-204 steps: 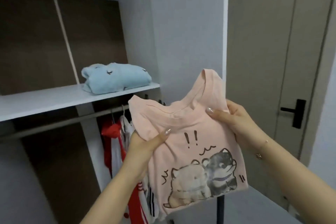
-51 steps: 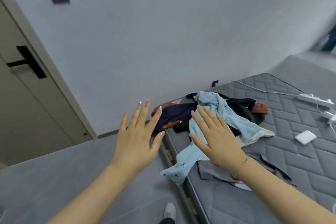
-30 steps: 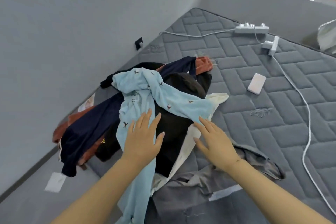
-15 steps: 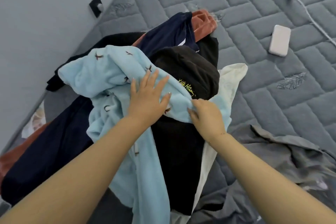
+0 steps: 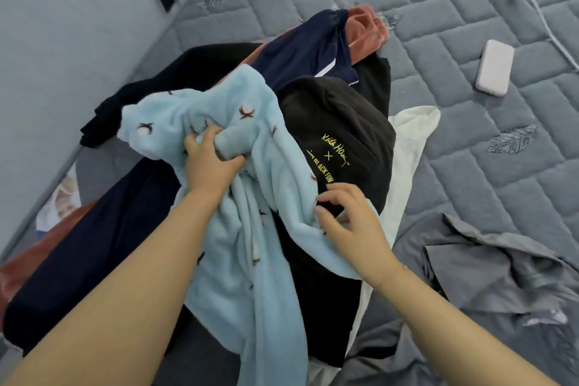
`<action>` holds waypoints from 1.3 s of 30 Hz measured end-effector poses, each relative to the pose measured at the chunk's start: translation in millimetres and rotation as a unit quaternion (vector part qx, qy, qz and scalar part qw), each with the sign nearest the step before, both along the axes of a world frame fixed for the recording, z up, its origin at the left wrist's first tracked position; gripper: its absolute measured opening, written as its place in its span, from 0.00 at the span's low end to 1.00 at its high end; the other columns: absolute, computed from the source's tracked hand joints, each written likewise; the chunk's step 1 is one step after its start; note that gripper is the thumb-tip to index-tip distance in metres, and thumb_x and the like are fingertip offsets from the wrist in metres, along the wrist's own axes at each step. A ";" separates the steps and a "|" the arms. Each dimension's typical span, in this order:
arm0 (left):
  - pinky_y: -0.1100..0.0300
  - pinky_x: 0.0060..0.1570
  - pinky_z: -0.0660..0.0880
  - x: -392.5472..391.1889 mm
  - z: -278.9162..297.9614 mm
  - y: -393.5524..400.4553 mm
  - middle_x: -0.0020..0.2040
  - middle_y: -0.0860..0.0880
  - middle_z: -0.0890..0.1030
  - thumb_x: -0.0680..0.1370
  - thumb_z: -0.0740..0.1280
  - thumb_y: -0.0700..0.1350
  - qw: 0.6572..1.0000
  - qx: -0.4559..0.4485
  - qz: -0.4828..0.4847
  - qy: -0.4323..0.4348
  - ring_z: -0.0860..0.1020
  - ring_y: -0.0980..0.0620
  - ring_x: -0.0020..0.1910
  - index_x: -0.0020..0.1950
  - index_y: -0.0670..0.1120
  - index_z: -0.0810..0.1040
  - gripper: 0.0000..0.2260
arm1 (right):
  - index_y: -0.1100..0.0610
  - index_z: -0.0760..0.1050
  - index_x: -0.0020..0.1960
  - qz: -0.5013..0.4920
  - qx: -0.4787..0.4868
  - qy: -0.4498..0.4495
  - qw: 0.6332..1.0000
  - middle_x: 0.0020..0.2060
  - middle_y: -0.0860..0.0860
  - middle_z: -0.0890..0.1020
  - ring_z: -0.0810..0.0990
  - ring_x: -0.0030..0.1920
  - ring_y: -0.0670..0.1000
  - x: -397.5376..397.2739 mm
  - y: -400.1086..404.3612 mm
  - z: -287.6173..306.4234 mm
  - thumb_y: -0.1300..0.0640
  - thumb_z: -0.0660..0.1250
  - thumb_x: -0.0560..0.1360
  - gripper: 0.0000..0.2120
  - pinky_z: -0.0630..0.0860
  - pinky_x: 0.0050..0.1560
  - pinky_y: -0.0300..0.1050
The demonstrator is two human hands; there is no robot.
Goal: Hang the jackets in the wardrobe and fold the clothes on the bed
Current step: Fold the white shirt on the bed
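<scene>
Left hand (image 5: 208, 163): fingers bunched into the light blue fleece garment (image 5: 247, 229) near its upper end. Right hand (image 5: 347, 216): fingers pinch its right edge, over the black top (image 5: 341, 122). Fleece runs lengthwise toward the person, atop the clothes pile on the bed (image 5: 470, 141). No container visible. Lifting up and back should free it.

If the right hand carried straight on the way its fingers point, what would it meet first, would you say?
The right hand, pinching the light blue fleece garment, points up-left; it would probably meet the dark brown garment with yellow lettering first, though depth is unclear.
</scene>
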State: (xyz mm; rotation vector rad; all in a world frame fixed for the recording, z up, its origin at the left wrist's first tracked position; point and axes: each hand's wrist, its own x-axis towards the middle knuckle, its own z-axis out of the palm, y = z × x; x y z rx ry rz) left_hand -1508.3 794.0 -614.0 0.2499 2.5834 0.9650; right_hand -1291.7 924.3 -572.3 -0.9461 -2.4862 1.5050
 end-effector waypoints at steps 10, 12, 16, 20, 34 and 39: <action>0.60 0.62 0.74 110.0 42.6 68.1 0.60 0.52 0.79 0.73 0.69 0.32 0.908 0.290 -0.209 -0.220 0.76 0.54 0.62 0.60 0.50 0.79 0.20 | 0.50 0.66 0.73 -0.095 0.060 0.090 0.990 0.76 0.42 0.59 0.53 0.75 0.38 0.8 33.0 39.3 0.51 0.57 0.82 0.19 0.51 0.75 0.38; 0.62 0.56 0.77 104.7 51.2 52.5 0.58 0.53 0.81 0.76 0.66 0.31 0.879 0.363 -0.079 -0.299 0.79 0.53 0.59 0.58 0.50 0.80 0.17 | 0.51 0.65 0.74 -0.086 0.045 0.059 0.994 0.76 0.44 0.59 0.53 0.76 0.41 -6.3 32.8 40.9 0.51 0.56 0.83 0.20 0.52 0.77 0.48; 0.59 0.54 0.78 72.8 45.5 -26.5 0.55 0.52 0.82 0.78 0.64 0.34 0.945 0.290 0.099 -0.116 0.81 0.54 0.55 0.57 0.51 0.80 0.14 | 0.53 0.65 0.74 0.049 0.225 -0.014 0.973 0.77 0.50 0.59 0.52 0.78 0.55 -33.9 10.0 34.1 0.48 0.62 0.79 0.24 0.46 0.77 0.59; 0.43 0.68 0.66 34.1 9.9 -106.6 0.71 0.49 0.70 0.77 0.71 0.46 0.997 -0.025 0.079 0.005 0.66 0.47 0.71 0.69 0.51 0.73 0.21 | 0.45 0.60 0.76 0.280 0.355 -0.032 0.891 0.79 0.50 0.53 0.47 0.78 0.59 -87.3 -43.5 11.4 0.36 0.64 0.73 0.35 0.34 0.72 0.68; 0.35 0.73 0.41 84.1 -36.3 -131.6 0.80 0.53 0.38 0.76 0.68 0.60 0.966 -0.183 -0.177 -0.042 0.36 0.50 0.78 0.75 0.60 0.62 0.29 | 0.47 0.70 0.65 0.306 0.458 -0.302 0.778 0.69 0.49 0.66 0.61 0.71 0.52 -6.0 22.7 -28.8 0.56 0.58 0.77 0.18 0.47 0.74 0.63; 0.44 0.76 0.47 119.0 -10.2 -102.5 0.81 0.52 0.51 0.78 0.65 0.59 0.978 -0.058 -0.194 -0.046 0.50 0.52 0.79 0.78 0.55 0.58 0.31 | 0.46 0.67 0.68 0.219 0.412 -0.345 0.814 0.66 0.50 0.67 0.60 0.69 0.53 19.6 66.2 -23.0 0.53 0.59 0.77 0.19 0.54 0.72 0.62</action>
